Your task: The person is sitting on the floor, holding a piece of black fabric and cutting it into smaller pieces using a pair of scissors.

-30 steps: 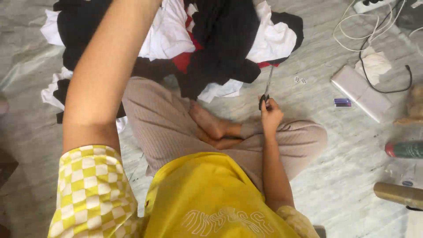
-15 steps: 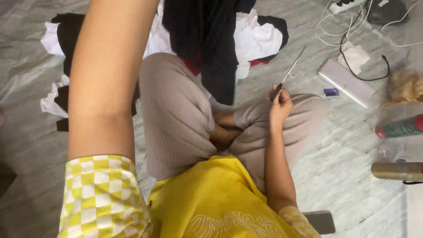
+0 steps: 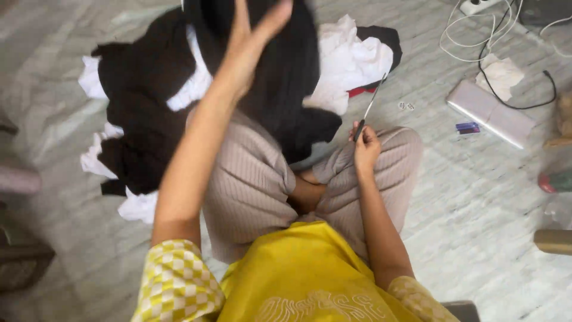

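Left hand raised at twelve o'clock, fingers spread wide against hanging black cloth, grip unclear. Right hand at three o'clock over knee, closed around scissors, blades pointing toward one o'clock.

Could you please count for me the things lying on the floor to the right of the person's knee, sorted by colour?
White: 2, a crumpled cloth and a cable
Black: 1, a cable
Pale lilac: 1, a flat case
Blue: 1, a small tag
Total: 5
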